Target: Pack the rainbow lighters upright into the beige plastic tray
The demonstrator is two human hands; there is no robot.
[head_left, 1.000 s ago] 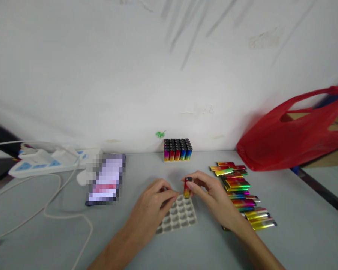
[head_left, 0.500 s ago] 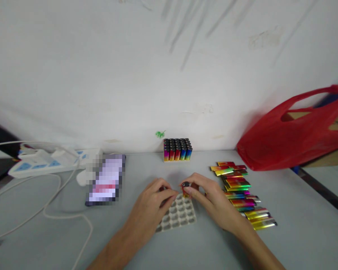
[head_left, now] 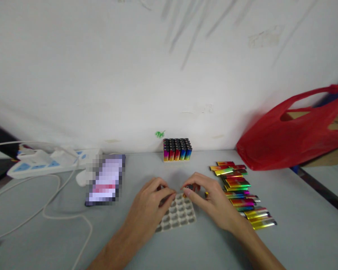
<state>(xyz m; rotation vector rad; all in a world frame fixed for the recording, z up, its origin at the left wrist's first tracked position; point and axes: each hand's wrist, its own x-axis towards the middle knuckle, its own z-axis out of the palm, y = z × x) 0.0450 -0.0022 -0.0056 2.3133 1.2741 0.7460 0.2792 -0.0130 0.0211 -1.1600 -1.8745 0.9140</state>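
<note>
My right hand [head_left: 211, 197] pinches a lighter [head_left: 189, 187] between thumb and fingers. Its black top shows, while most of the body is hidden by the fingers. That lighter is at the far right corner of a pale tray [head_left: 176, 226] with rows of square pockets; whether it sits in a pocket I cannot tell. My left hand [head_left: 152, 204] is closed over the tray's far left part, its thumb and forefinger together at the edge. Right of my right hand lies a loose pile of shiny, many-coloured lighters [head_left: 238, 183].
Against the wall stands a block of upright lighters [head_left: 177, 150] with black tops. To the left are a phone [head_left: 107, 178], a white power strip [head_left: 59, 161] and a loose white cable [head_left: 67, 216]. A red plastic bag [head_left: 284, 137] rests at the right.
The lighter in my right hand has shifted slightly right and down and now shows less of its body. My left hand has moved only a little.
</note>
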